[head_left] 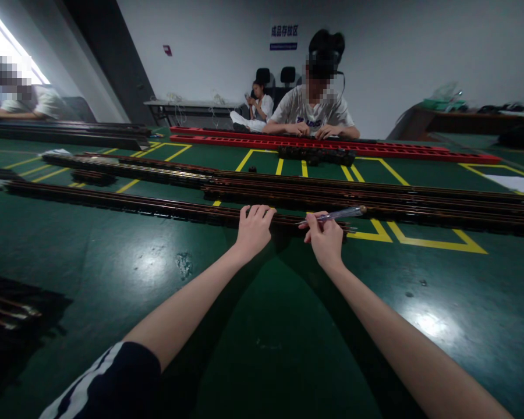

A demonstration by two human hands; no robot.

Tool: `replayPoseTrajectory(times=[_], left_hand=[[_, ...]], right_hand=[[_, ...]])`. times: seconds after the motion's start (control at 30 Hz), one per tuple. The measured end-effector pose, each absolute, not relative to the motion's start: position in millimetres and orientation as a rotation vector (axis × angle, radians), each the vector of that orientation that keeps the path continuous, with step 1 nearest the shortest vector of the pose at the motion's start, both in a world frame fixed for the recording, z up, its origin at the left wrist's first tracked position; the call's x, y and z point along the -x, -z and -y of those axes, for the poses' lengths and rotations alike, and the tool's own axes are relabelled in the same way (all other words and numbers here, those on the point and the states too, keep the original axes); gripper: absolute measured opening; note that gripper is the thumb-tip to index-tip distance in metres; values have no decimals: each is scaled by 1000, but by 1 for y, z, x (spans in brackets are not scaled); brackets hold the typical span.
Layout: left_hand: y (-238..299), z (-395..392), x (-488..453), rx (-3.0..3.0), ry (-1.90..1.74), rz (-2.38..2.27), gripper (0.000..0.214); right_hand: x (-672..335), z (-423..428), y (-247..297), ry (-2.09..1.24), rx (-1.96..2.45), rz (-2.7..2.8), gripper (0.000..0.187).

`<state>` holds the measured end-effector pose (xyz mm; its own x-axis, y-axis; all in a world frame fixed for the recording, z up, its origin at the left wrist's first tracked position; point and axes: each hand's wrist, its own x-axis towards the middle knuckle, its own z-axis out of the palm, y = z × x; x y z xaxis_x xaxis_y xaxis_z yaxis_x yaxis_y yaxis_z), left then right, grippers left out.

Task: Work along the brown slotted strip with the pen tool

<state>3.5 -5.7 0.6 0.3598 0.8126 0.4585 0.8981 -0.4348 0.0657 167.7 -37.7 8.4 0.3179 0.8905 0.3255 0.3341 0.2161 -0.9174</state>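
A long dark strip [157, 208] with copper-coloured rods along it lies across the green table in front of me. My left hand [254, 230] is curled over this strip, its fingers pressing on the upper side. In my right hand [325, 237] is a screwdriver [343, 214] with a clear handle, gripped between thumb and fingers. Its thin shaft points left, close to the strip near its right end. Whether the tip touches the strip cannot be made out. Just beyond both hands lie more dark strips [375, 198], bundled side by side.
Yellow tape lines [441, 243] mark the green table [113, 291]. Red slotted rails [227, 139] lie at the far side, before a seated person [317, 110]. More dark strips [9, 314] are at lower left. A paper sheet [515, 184] lies at right.
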Motion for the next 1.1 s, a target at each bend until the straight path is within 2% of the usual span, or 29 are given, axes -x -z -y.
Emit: replayPoseTrajectory(times=[0.7, 0.9, 1.1], left_hand=[[-1, 2, 0, 2508, 672, 1520, 49], [-1, 2, 1, 2514, 683, 1523, 49], [-2, 3, 2, 2534, 714, 1536, 47]], right_hand=[[-167, 38, -8, -536, 1351, 1150, 29], [-168, 41, -11, -466, 1378, 1097, 28], [-168, 42, -13, -532, 1408, 1117, 27]])
